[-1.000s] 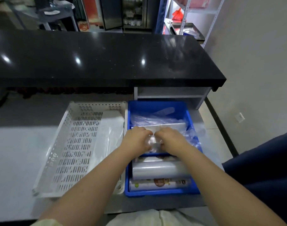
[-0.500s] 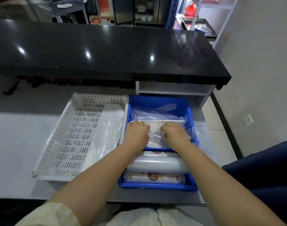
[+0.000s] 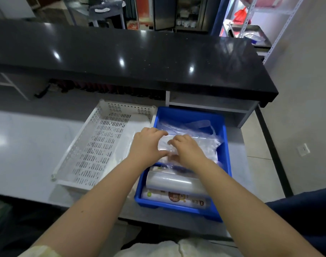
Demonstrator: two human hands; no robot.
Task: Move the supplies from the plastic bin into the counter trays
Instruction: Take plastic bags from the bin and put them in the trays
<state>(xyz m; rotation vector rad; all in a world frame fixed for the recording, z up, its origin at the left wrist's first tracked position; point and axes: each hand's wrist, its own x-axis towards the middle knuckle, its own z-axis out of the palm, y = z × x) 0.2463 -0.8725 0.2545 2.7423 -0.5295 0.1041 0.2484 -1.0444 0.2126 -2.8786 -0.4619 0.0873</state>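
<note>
Head view. Blue bin (image 3: 191,115) sits at the right end of the grey lower counter (image 3: 25,145), its near wall close to the counter's front edge. White perforated tray (image 3: 91,145) lies just beside the bin's left wall, rims nearly touching; bare counter spreads to the tray's left. Black countertop (image 3: 121,58) runs behind both, raised above them. Left hand (image 3: 146,145) and right hand (image 3: 186,151) meet over the bin's middle, fingers curled, gripping a crumpled bundle of clear plastic bags (image 3: 201,143) that rests in the bin's far half. In the near half lie a clear roll (image 3: 173,182) and a printed roll (image 3: 175,198), side by side against the front wall.
</note>
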